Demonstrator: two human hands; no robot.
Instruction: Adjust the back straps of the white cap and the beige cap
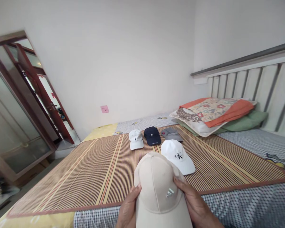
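Observation:
A beige baseball cap (pixel 156 183) with a small logo is held up close in front of me, its brim toward me. My left hand (pixel 128 205) grips its left side, thumb on the outside. On the opposite side my right hand (pixel 194 201) is closed on the cap in the same way. Just behind it lies a white cap (pixel 173 152) with black letters, partly covered by the beige one. Farther back on the mat sit a pale cap (pixel 136 139), a navy cap (pixel 152 136) and a grey cap (pixel 171 134), roughly in a row.
A striped bamboo mat (pixel 85 171) covers much of the bed, over a checked sheet (pixel 247 205). Pillows (pixel 216 114) are stacked at the right by the white headboard (pixel 251 84). Glasses (pixel 275 160) lie near the mat's right edge. A doorway (pixel 45 91) opens at left.

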